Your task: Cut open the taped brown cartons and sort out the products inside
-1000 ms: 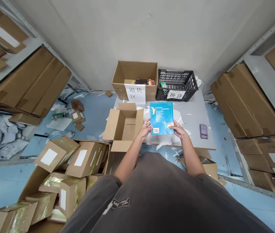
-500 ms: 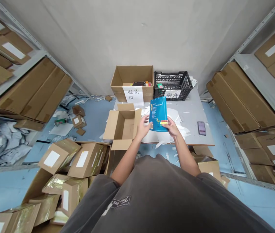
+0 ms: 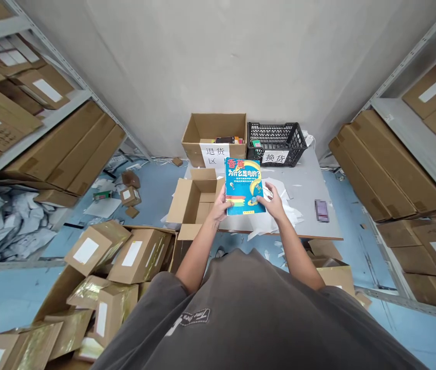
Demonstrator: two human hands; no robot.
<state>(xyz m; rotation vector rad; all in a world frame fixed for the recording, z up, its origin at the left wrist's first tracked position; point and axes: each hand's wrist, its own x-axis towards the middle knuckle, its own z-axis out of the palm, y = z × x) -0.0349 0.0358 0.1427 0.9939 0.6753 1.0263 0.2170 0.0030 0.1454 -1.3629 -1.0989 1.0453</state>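
A blue book (image 3: 244,187) faces me, its cover showing a yellow banana, red and white Chinese lettering and a small planet. My left hand (image 3: 220,206) grips its left edge, thumb on the front. At the lower right edge, my right hand (image 3: 273,203) is closed on the book, its thumb pressed on the cover. Left of the book stands an open cardboard box (image 3: 184,200) with its flaps spread. White crumpled paper (image 3: 285,210) lies on the table under and beside my right hand.
A large carton (image 3: 193,153) with a paper sign and a black plastic crate (image 3: 295,156) stand at the back of the table (image 3: 310,180). A blurred purple object (image 3: 321,210) lies at right. Taped parcels (image 3: 123,257) fill a big box at lower left. Shelves with cartons flank both sides.
The book has been turned over: its back with small text faced me before, and now its front cover does. Both hands still hold it. The camera view has shifted slightly.
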